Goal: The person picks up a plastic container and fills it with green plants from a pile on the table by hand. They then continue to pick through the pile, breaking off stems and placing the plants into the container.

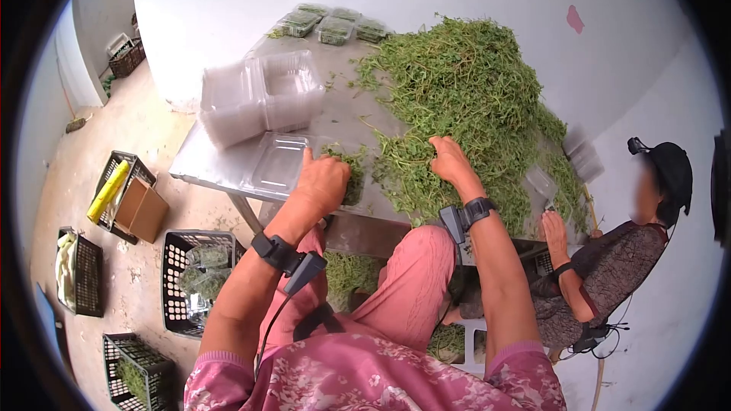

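A clear plastic clamshell box point(278, 164) lies unfolded near the table's front edge, with leafy green stems point(352, 175) in its right half. My left hand point(324, 183) is over that half, its fingers curled onto the greens and partly hidden. My right hand point(454, 160) is at the near left side of a large heap of the same greens point(464, 76), fingers bent closed among the stems. Behind the unfolded box stands a tall stack of empty clamshell boxes point(263, 95).
Several filled boxes point(333, 29) sit at the table's back. Another person point(609, 274) works at the right, a hand near a clear box point(541, 181). Black crates point(173, 274) stand on the floor at left, one holding packed boxes. More greens point(346, 274) lie beneath the table point(343, 118).
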`<state>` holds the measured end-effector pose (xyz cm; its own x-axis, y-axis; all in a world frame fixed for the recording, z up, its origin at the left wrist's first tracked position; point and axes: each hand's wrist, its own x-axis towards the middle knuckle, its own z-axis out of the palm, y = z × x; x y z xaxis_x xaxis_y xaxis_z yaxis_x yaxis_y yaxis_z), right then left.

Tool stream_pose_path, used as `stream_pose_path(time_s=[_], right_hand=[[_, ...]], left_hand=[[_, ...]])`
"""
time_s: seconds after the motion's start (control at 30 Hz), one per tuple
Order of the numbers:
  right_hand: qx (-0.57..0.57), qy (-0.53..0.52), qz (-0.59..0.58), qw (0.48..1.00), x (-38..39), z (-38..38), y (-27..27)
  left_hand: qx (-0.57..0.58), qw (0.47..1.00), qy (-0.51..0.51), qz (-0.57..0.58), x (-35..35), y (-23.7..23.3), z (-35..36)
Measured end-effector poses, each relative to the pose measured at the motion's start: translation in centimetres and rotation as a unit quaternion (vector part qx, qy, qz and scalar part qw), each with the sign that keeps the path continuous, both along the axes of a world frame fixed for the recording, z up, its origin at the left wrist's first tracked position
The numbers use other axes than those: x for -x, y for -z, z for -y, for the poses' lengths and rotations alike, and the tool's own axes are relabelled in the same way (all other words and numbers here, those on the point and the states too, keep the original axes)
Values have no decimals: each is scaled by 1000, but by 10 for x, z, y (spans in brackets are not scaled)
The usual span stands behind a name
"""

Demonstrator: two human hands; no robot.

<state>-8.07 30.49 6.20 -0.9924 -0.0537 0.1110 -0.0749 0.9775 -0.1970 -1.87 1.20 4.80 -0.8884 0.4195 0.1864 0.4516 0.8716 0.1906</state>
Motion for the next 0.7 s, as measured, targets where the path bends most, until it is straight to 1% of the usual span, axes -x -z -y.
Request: stream_pose_path(time_s=[0.03,0.13,0.23,0.37,0.47,0.5,0.6,0.63,0.7], right_hand=[[-18,20,33,999,-2,6,-6],[-79,1,5,997,4,-2,4],[-39,9,31,999,-3,-6,-7],[43,-4,-48,998,-6,-15,-21],[104,22,-90,990,-12,-11,-46],[107,19,-104,989,-11,-12,-53],[139,21,-103,985,-12,-10,-66],[166,4,-125,978,-10,-12,-65],[191,-5,-133,972,-10,-8,-67]], left_hand=[[-2,1000,1,-1,0,1,0],[1,1000,2,7,0,0,0],[4,1000,3,6,2,3,0],[-1,1000,0,3,-1,-1,0],[-3,1000,0,0,-1,0,-1],[-6,1000,-1,-4,-2,0,-1],[-4,1000,-4,-13,-5,-1,-1],[-2,1000,-5,-17,-5,-1,-1],[-9,1000,-11,-22,-4,2,0]])
